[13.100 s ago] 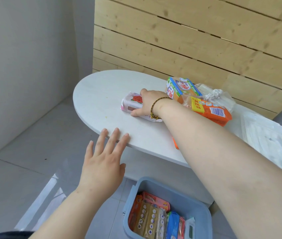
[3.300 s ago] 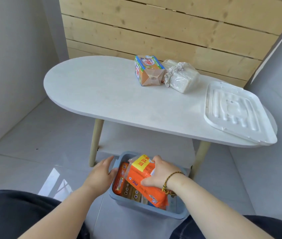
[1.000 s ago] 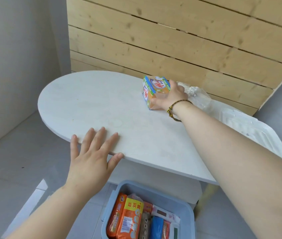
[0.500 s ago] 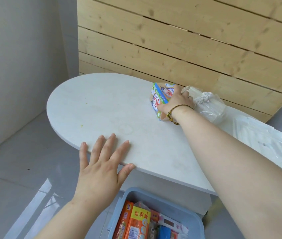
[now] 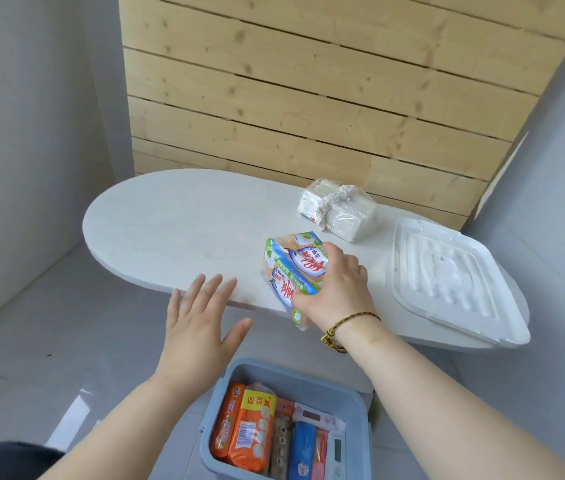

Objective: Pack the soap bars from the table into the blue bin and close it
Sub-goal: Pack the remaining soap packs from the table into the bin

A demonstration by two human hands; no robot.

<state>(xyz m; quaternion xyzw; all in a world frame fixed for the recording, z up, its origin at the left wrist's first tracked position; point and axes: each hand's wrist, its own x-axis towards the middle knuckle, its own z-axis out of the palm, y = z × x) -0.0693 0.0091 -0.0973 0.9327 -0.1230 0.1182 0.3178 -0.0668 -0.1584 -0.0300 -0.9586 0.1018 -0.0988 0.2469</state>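
My right hand (image 5: 334,292) has its fingers clamped on the blue-and-green soap pack (image 5: 291,271), holding it tilted at the table's near edge, partly past it and above the floor. A braided bracelet (image 5: 348,325) circles that wrist. My left hand (image 5: 198,327) is flat and empty, fingers spread apart, its fingertips over the near rim of the white oval table (image 5: 177,223) and its palm out over the floor; I cannot tell whether it touches the top. Directly below both forearms sits the blue bin (image 5: 295,374), lidless, with packs standing on edge inside: an orange soap pack (image 5: 250,431) at the left, a blue one (image 5: 303,448) beside it, others between. Farther back on the table, near the wooden plank wall (image 5: 326,84), lies a clear-wrapped white soap bundle (image 5: 338,211), well apart from the pack I hold. The white bin lid (image 5: 447,282) rests on the table's right end, overhanging it.
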